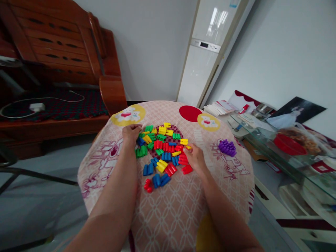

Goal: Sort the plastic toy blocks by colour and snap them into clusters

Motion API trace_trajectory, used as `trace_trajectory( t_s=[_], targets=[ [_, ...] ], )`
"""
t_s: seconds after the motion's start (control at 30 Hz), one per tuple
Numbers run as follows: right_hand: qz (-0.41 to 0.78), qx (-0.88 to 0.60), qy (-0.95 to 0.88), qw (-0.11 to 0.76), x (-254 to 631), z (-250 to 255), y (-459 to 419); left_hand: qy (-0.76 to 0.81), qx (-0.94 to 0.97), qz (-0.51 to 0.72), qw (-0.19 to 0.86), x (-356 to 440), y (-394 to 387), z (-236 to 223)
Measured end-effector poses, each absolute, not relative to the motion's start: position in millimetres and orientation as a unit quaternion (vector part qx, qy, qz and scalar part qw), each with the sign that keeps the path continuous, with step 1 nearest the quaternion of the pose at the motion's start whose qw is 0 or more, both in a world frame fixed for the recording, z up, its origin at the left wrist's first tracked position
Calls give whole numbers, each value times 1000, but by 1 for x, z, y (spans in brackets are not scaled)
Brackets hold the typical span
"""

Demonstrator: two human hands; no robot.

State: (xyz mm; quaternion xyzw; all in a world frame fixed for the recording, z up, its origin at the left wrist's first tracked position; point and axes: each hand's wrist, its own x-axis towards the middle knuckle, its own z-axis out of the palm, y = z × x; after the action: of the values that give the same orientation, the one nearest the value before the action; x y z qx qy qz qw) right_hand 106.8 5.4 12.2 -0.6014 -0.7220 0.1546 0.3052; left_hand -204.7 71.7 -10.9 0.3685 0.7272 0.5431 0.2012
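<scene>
Loose plastic building blocks in red, yellow, green and blue lie in a pile in the middle of a round table. At the left edge of the pile is my left hand (pixel 132 134), its fingers curled together beside the green blocks (pixel 141 151) and a blue block (pixel 141 141); what they hold, if anything, is hidden. My right hand (pixel 194 157) is at the pile's right side, fingertips closed on a small yellow block (pixel 188 147). Close to it are red blocks (pixel 183 160) and another yellow block (pixel 184 141). Blue blocks (pixel 161 180) and red round pieces (pixel 148 186) lie nearer me.
A purple cluster of pieces (pixel 227 148) sits on the patterned tablecloth (pixel 168 217) to the right. Beyond the table's right edge stands a cluttered glass-topped stand (pixel 262 140) with a red bowl (pixel 290 144). A wooden bench (pixel 112 92) is at the left, a tall white cabinet unit (pixel 198 70) behind.
</scene>
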Motion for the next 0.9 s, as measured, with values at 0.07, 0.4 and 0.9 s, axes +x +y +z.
trace_trajectory(
  t_s=[0.07, 0.4, 0.9],
  targets=[
    [219, -550, -734, 333, 85, 12, 7, 720, 375, 548, 201, -204, 72, -11],
    [307, -520, -653, 457, 96, 31, 47, 691, 380, 566, 240, -202, 70, -7],
    [336, -484, -690, 420, 92, 0, 43, 723, 446, 493, 189, -197, 68, 6]
  ],
)
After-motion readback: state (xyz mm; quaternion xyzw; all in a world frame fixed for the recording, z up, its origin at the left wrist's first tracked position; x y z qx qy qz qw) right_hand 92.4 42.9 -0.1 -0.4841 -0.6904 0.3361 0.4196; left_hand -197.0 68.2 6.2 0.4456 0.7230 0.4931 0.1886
